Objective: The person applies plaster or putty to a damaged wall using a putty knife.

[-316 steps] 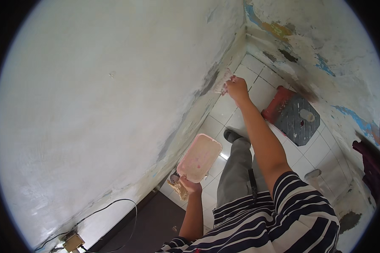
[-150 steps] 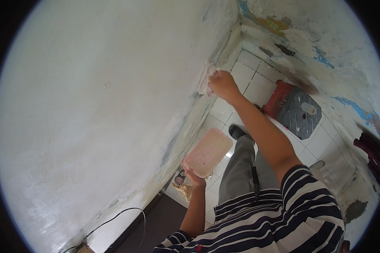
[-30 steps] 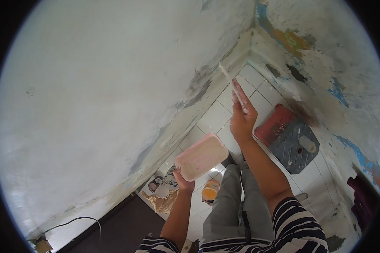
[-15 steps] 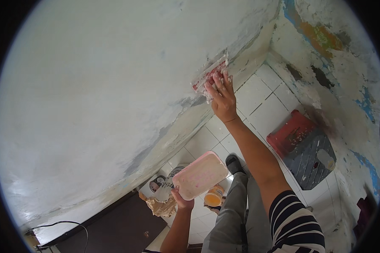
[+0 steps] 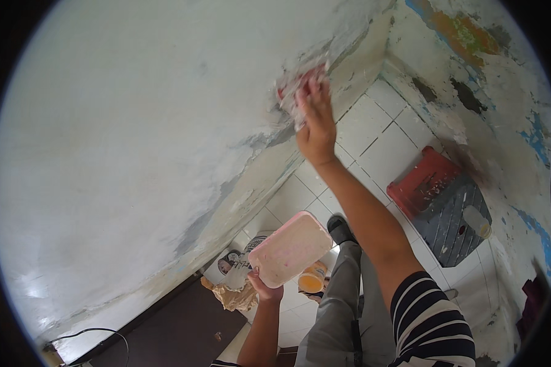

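Note:
My right hand (image 5: 316,125) is raised against the white plastered wall (image 5: 128,122), its fingers closed over a red putty spreader (image 5: 281,93) caked in wet white putty. Motion smears the spreader and fingertips; the tool lies against the wall's lower part, beside rough grey patches. Lower down, my left hand (image 5: 266,289) grips a pale pink rectangular tray (image 5: 291,249) by its near-left corner. A thin film of whitish putty coats the tray's inside.
A red and grey step stool (image 5: 438,205) with a translucent cup (image 5: 476,221) stands by the peeling right wall (image 5: 496,116). Below the tray are an orange-filled tub (image 5: 312,278) and a crumpled paper bag (image 5: 229,295). A dark brown panel (image 5: 165,324) lies lower left.
My right hand and the spreader have moved a little upward along the wall and now look blurred. My left hand still holds the tray in nearly the same place.

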`<state>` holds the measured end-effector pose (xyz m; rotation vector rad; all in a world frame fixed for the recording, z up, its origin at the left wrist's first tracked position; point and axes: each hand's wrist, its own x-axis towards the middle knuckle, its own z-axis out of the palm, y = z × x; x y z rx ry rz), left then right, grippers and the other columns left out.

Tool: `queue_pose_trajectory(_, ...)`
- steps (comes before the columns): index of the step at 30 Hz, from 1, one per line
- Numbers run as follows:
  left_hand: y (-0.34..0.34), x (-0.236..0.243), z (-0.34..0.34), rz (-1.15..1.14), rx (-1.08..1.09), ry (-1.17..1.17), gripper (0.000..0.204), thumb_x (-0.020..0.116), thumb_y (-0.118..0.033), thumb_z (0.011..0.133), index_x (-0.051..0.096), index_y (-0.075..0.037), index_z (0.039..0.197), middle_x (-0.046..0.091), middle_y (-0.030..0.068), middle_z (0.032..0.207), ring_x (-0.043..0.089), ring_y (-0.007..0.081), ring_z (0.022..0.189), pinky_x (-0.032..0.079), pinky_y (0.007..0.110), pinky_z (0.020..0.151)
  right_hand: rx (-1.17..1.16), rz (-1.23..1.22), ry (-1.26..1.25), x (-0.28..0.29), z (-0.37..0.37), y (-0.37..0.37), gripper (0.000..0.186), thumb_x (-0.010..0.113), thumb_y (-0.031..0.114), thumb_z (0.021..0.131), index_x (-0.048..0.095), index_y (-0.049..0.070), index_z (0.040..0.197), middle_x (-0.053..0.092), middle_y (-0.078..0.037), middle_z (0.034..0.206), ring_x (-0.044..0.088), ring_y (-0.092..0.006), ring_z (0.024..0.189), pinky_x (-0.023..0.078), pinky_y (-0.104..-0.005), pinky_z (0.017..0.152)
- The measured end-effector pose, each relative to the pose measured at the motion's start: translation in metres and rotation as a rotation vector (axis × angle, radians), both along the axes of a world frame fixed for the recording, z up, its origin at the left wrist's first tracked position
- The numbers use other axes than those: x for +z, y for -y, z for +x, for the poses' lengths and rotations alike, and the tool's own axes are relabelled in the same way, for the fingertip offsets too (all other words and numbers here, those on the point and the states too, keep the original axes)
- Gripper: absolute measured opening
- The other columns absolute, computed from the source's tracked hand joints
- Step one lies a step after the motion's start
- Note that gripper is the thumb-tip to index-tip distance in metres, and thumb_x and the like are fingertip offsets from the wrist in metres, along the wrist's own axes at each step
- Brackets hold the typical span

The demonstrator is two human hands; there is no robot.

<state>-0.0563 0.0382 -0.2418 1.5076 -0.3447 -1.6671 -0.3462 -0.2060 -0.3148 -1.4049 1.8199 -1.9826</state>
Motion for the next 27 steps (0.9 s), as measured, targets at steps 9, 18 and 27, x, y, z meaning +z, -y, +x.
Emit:
queue_pose_trajectory(9, -0.004, 0.01, 0.002, 0.01, -0.02, 0.067, 0.066, 0.05, -0.051, 0.084, 0.048, -0.011, 0.137, 0.056, 0.0051, 0.134, 0.051, 0.0257, 0.125, 0.039, 0.044, 0.106, -0.166, 0.063, 0.204, -0.01, -0.011, -0.047, 0.057, 0.048, -0.006, 0.088, 0.046, 0.003, 0.144, 0.045, -0.024, 0.147, 0.04, -0.0426, 0.138, 0.031, -0.0457, 0.116)
queue_pose_trajectory(18, 0.0, 0.019, 0.007, -0.05, -0.061, 0.056, 0.072, 0.046, -0.052, 0.085, 0.044, -0.01, 0.143, 0.052, 0.008, 0.14, 0.048, 0.0275, 0.13, 0.037, 0.045, 0.108, -0.037, 0.137, -0.004, 0.019, 0.031, -0.05, 0.064, 0.053, -0.004, 0.083, 0.043, 0.003, 0.146, 0.049, -0.021, 0.144, 0.05, -0.0393, 0.13, 0.043, -0.0444, 0.108)
queue_pose_trajectory(27, -0.011, 0.021, 0.027, -0.051, -0.049, 0.061, 0.067, 0.045, -0.051, 0.087, 0.046, -0.009, 0.139, 0.053, 0.008, 0.138, 0.049, 0.0282, 0.129, 0.037, 0.046, 0.108, -0.239, 0.254, 0.389, 0.046, -0.037, -0.005, 0.055, 0.05, -0.001, 0.09, 0.045, 0.003, 0.145, 0.056, -0.025, 0.135, 0.063, -0.034, 0.115, 0.051, -0.0389, 0.093)
